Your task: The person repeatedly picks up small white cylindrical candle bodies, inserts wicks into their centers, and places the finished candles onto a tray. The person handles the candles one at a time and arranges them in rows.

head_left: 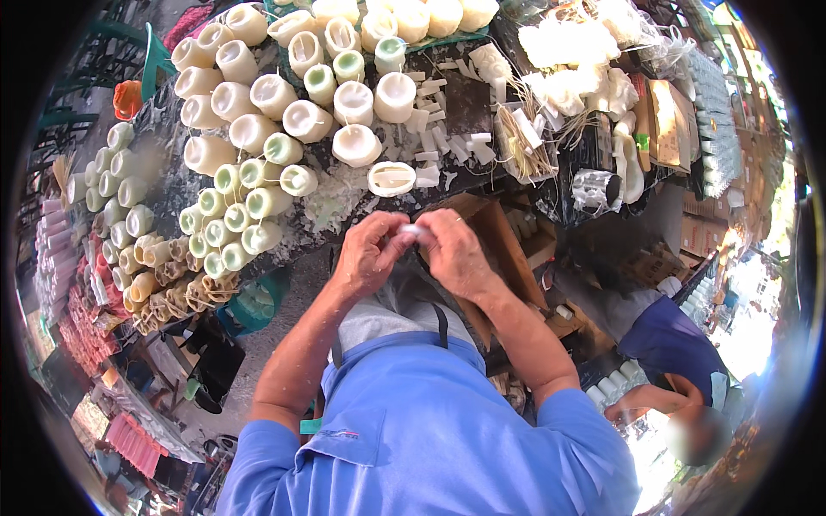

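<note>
At the table's front edge, my left hand (372, 249) and my right hand (454, 249) meet with fingers closed. Between their fingertips they pinch a small whitish piece (416, 230), which looks like wax; the fingers cover most of it. Just beyond them lies an oval cream candle shell (391, 180) with a white strip across its opening. Behind it stands a round white candle (356, 145). Loose white wax strips (436, 138) are scattered to the right of these. Wax crumbs (331, 205) coat the tabletop to the left.
Rows of cream candles (271, 95) and small pale green candles (265, 202) fill the table's left side. A bundle of wicks (522, 142) and large white wax lumps (576, 43) lie at the right. Below stands an open wooden drawer (499, 249). Another person (671, 344) is at the lower right.
</note>
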{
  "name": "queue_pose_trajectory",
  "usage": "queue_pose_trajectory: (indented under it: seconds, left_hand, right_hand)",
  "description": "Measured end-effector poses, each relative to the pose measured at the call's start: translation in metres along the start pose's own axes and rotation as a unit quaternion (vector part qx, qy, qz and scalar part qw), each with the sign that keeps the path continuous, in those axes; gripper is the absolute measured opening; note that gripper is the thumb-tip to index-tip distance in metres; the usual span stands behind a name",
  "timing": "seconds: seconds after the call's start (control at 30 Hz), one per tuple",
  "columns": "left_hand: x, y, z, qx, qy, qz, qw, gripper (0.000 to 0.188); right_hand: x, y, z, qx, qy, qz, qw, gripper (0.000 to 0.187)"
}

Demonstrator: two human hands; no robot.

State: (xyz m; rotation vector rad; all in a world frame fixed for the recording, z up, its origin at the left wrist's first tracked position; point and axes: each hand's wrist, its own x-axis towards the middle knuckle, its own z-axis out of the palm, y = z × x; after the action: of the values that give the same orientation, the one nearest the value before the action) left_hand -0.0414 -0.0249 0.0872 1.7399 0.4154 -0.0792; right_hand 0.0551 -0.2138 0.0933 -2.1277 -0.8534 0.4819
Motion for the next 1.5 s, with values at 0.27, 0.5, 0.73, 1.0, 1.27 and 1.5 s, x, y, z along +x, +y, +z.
queue_pose_trajectory:
  seconds: [0.27, 0.5, 0.73, 1.0, 1.27, 1.5]
  left_hand:
    - [-0.01, -0.009, -0.001, -0.102, -0.005, -0.077, 0.992, 0.016]
    - [-0.022, -0.004, -0.002, -0.05, 0.035, -0.009, 0.998, 0.018]
    - [-0.033, -0.017, 0.003, -0.054, 0.045, -0.055, 0.996, 0.014]
    - [-0.041, -0.039, 0.013, -0.045, 0.047, -0.029, 0.997, 0.016]
    - [-0.035, -0.052, 0.016, -0.133, 0.014, -0.084, 0.987, 0.018]
    - [-0.026, -0.052, 0.007, -0.038, 0.075, -0.097, 0.992, 0.016]
  right_hand:
    - [0.008, -0.023, 0.006, 0.128, -0.029, 0.06, 0.99, 0.016]
    - [0.007, -0.033, 0.005, 0.124, -0.031, 0.039, 0.991, 0.015]
    - [-0.002, -0.026, 0.024, 0.141, -0.059, 0.067, 0.986, 0.014]
    - [-0.014, -0.017, 0.03, 0.172, -0.07, 0.099, 0.978, 0.012]
    - [-0.01, -0.011, 0.027, 0.21, -0.105, 0.161, 0.959, 0.012]
    - [-0.012, 0.003, 0.027, 0.198, -0.089, 0.162, 0.963, 0.016]
